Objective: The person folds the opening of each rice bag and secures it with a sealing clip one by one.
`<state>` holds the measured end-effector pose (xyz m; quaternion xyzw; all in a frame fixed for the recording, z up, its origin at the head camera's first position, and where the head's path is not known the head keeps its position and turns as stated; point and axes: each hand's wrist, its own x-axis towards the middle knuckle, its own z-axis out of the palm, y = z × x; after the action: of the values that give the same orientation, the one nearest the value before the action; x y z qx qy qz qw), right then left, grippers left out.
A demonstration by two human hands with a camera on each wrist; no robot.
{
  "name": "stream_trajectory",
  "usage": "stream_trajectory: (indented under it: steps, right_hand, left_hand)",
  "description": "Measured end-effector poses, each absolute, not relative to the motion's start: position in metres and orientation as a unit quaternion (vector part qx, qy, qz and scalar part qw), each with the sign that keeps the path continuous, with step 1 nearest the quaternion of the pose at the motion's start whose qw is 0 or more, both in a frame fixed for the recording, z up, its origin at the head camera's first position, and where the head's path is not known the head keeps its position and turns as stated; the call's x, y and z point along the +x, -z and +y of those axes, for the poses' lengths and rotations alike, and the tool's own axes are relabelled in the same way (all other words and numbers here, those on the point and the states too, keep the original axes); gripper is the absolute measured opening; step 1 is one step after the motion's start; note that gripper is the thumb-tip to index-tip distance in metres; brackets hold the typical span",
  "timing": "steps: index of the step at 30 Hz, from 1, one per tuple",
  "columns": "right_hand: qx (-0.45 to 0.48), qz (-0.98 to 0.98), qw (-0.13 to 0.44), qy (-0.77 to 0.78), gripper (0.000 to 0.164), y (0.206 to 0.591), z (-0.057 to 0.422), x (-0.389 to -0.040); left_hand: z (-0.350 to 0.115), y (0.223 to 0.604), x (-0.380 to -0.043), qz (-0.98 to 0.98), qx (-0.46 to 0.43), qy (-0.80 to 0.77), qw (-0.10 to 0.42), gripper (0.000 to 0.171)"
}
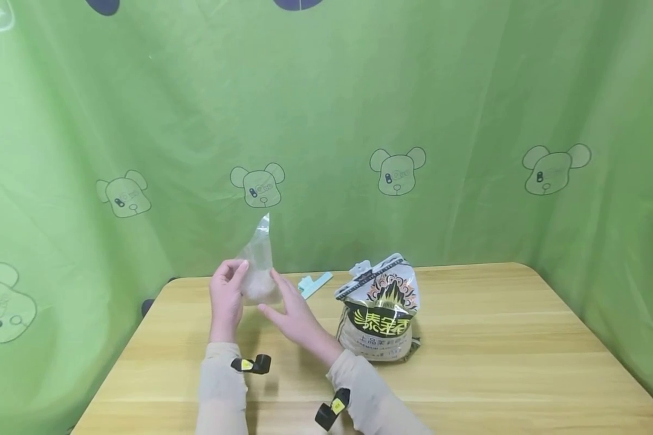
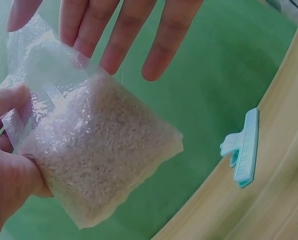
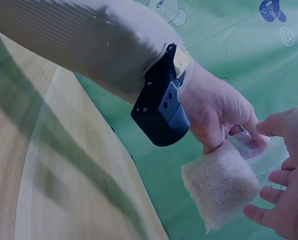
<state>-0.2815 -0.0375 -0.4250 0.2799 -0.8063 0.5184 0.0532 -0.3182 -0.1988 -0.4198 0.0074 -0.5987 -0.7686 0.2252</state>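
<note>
A clear plastic bag of white rice (image 1: 258, 285) is held up above the left part of the table. My left hand (image 1: 227, 299) grips its side, the thumb lying over the clear film in the left wrist view, where the rice (image 2: 103, 135) fills the lower part. My right hand (image 1: 299, 314) is at the bag's other side, its fingers straight and spread; in the right wrist view this right hand (image 3: 294, 175) is right beside the bag (image 3: 221, 182). Whether its fingertips press the film is unclear. Past the bag, a light blue sealing clip (image 1: 315, 285) lies on the table.
A large printed rice bag (image 1: 383, 323) stands right of my hands, its folded top held by a pale clip (image 1: 360, 269). The wooden table (image 1: 495, 362) ends at a green curtain (image 1: 326, 133). Black wrist cameras (image 1: 261, 364) stick out from both sleeves.
</note>
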Motion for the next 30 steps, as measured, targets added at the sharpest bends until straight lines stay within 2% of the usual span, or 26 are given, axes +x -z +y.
stream_trajectory:
  steps: [10,16,25,30]
  right_hand:
    - [0.279,-0.8,0.057,-0.528,0.077,0.415,-0.027,-0.274]
    - [0.283,-0.795,0.04,-0.535,0.076,0.411,-0.023,-0.27]
    - [0.288,-0.799,0.024,-0.527,0.074,0.412,-0.014,-0.263]
    - [0.29,-0.808,0.024,-0.512,0.074,0.411,-0.008,-0.257]
  left_hand:
    - [-0.189,0.408,-0.314,-0.598,-0.006,0.77,0.222,0.008]
    - [-0.185,0.403,-0.304,-0.604,0.001,0.765,0.223,0.007]
    - [-0.179,0.409,-0.29,-0.595,0.029,0.772,0.22,0.017]
    - [-0.174,0.411,-0.285,-0.584,0.027,0.781,0.22,0.014]
